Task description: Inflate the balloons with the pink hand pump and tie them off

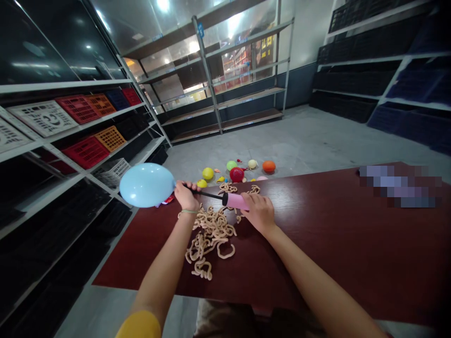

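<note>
The light-blue balloon [146, 185] hangs at the wearer's eleven o'clock, its neck pinched by the left hand [186, 195] where it meets the nozzle of the pink hand pump [237, 201]; the right hand [260, 212] wraps the pump's barrel at twelve. The balloon is probably very light, its taut skin smooth and easily burst, so the neck is the safest hold; the pump looks stiff and light. Just nearer lies a heap of tan squiggly strips [214, 223]. The balloon's body reaches past the table's [317, 253] left end, with the crate-laden rack [51, 139] beyond at ten to eleven; its gap cannot be judged. Small balloons [237, 174] sit past the far edge at twelve, while tabletop stretches widest toward two, giving the right arm room.
</note>
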The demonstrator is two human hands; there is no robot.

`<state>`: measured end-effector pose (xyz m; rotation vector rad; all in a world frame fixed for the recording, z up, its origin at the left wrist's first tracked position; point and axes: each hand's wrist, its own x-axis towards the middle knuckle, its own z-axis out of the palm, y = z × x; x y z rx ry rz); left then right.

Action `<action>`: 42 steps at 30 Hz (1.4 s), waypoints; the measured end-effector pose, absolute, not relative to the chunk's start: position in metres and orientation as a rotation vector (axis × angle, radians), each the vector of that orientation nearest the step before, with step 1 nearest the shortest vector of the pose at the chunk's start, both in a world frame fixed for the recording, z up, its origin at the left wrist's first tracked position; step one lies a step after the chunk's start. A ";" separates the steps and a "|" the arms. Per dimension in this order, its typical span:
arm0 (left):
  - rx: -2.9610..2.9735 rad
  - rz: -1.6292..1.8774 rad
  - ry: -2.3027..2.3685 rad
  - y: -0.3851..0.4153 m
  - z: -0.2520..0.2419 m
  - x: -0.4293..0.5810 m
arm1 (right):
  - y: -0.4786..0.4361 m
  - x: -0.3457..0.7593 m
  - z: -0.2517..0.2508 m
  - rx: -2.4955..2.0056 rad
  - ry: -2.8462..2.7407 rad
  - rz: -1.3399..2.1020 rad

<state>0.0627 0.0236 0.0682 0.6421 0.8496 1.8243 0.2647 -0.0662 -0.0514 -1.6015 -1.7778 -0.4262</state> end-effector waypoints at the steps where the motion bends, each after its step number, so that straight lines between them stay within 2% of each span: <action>1: 0.636 1.845 0.858 0.029 0.071 0.057 | -0.065 0.264 -0.052 -1.609 -1.776 -0.426; 5: 0.576 1.918 0.886 0.034 0.059 0.084 | -0.063 0.266 -0.053 -1.669 -1.720 -0.421; 11: 0.664 1.779 0.777 0.008 0.025 0.151 | -0.068 0.270 -0.052 -1.708 -1.674 -0.423; 17: 0.643 1.766 0.853 0.017 0.048 0.089 | -0.066 0.264 -0.055 -1.602 -1.821 -0.446; 23: 0.600 1.900 0.896 0.038 0.080 0.049 | -0.063 0.264 -0.057 -1.590 -1.839 -0.453; 27: 0.572 1.937 0.884 0.029 0.072 0.095 | -0.062 0.267 -0.059 -1.684 -1.732 -0.453; 33: 0.687 1.751 0.756 0.002 0.040 0.155 | -0.065 0.271 -0.057 -1.684 -1.672 -0.480; 37: 0.661 1.742 0.793 0.005 0.037 0.128 | -0.067 0.267 -0.054 -1.604 -1.792 -0.480; 42: 0.601 1.806 0.867 0.021 0.061 0.077 | -0.066 0.264 -0.055 -1.600 -1.846 -0.474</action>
